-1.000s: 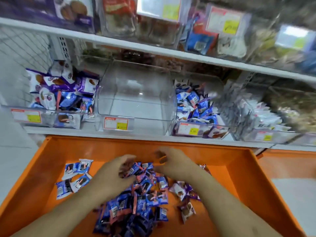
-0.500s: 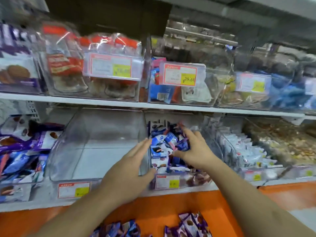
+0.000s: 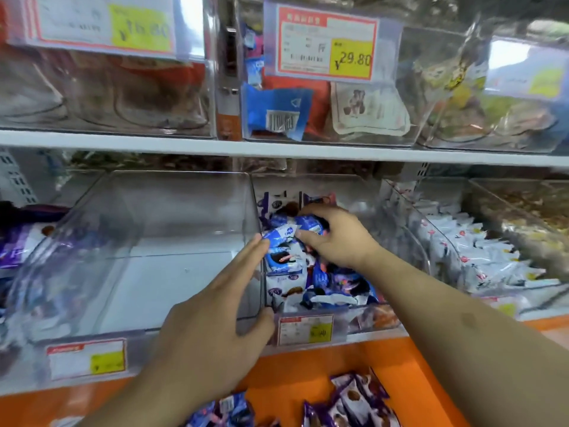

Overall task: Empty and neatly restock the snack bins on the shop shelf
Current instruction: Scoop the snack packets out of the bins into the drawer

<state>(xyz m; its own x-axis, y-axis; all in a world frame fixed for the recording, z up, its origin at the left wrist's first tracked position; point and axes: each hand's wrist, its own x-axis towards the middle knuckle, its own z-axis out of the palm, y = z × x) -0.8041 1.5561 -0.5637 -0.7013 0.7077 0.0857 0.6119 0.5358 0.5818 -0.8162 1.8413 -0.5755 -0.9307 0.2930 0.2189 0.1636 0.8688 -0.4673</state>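
Reaching up off the orange cart to the shelf now, both hands gone from the loose pile a sec ago. Empty clear bin sits left, the packed bin just beside it w/ blue snack packs. Left hand flat, fingers straight against the divider; right hand clamped round a few packs on top. Looks like restock's begun here.
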